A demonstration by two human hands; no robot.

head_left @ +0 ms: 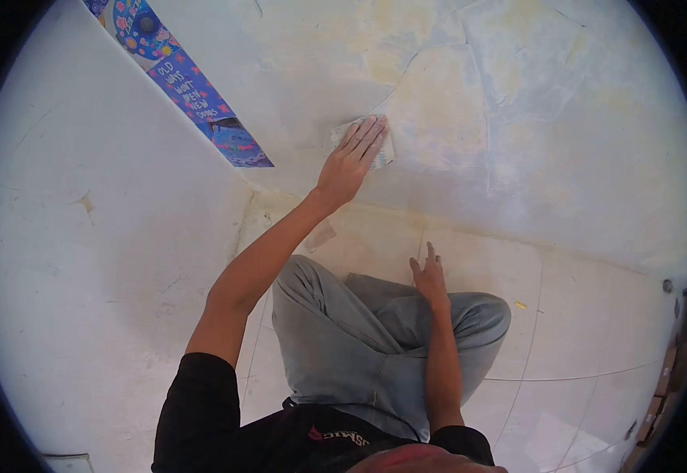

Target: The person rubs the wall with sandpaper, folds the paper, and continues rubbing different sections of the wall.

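My left hand (351,158) lies flat on a pale sheet of paper (384,151), pressing it against the patchy white wall (438,102). Its fingers are stretched out over the sheet and dusty with white powder. Cracks and yellowish patches mark the wall to the right of the sheet. My right hand (430,274) is held above my crossed legs in grey trousers (359,339), near the knee. Its fingers are apart and nothing is in them.
A blue painted strip (190,91) with writing runs along the wall corner at upper left. Another wall (107,205) stands on the left. On the tiled floor (580,331) lies a small yellow piece (521,305). Brown boxes (665,370) line the far right edge.
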